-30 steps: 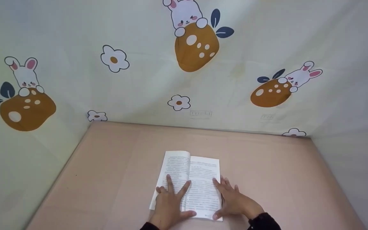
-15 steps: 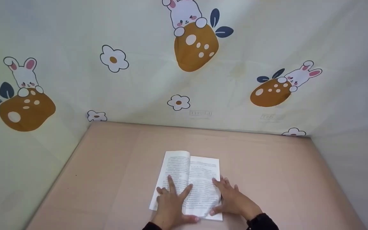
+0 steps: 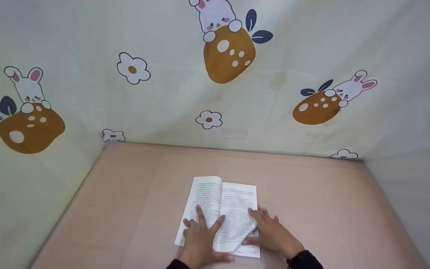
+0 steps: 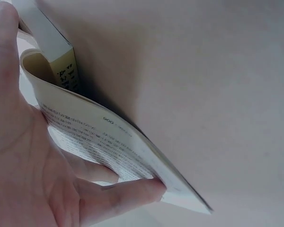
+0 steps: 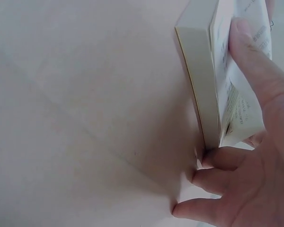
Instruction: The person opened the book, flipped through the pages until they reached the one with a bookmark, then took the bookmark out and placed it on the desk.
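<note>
An open paperback book (image 3: 208,191) with printed text lies on the table. My left hand (image 3: 199,237) spreads its fingers over the left page, thumb near the lower edge by the spine. In the left wrist view, that thumb (image 4: 128,196) rests on the printed page (image 4: 97,125). At the book's right edge is my right hand (image 3: 273,232), its index fingertip on the page and its thumb at the lower corner. The corner of the right page (image 3: 243,233) bows up and inward, uncovering the sheet below. In the right wrist view, the thumb (image 5: 253,61) lies against paper; other fingers touch the book's side and the table.
The pinkish-tan tabletop (image 3: 133,194) surrounds the book. A pale cloth wall (image 3: 162,101) with rabbit and flower prints rises behind the table and along both sides.
My right thumb has slid inward and slightly up, and the lower right page corner has gone from flat to curled. The left hand has shifted slightly right.
</note>
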The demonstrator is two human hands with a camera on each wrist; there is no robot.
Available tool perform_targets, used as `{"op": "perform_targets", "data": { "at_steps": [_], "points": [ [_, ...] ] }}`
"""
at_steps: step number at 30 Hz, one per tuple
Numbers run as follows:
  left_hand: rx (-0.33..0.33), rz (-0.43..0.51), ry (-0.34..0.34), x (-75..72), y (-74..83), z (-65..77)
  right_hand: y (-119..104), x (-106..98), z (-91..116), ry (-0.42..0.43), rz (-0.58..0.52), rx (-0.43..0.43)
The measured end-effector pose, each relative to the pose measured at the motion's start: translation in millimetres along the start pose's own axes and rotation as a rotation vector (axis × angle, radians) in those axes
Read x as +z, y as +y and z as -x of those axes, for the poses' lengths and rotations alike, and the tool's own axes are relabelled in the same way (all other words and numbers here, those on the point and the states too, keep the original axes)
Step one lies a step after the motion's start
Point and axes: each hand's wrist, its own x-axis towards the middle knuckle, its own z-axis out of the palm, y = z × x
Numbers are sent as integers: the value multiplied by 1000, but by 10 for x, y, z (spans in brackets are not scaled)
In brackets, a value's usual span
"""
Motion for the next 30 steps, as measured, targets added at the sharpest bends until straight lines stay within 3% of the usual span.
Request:
{"op": "perform_targets", "data": {
  "at_steps": [6,15,24,30],
  "points": [
    [7,-40,21,-23,-3,14,7,19,2,32,36,-14],
    [79,82,62,-86,-77,29,12,37,-20,105,1,14],
    [135,125,71,-113,-152,32,22,52,-34,106,4,25],
    [157,172,57,-119,-214,41,17,32,-23,44,22,34]
  ]
}}
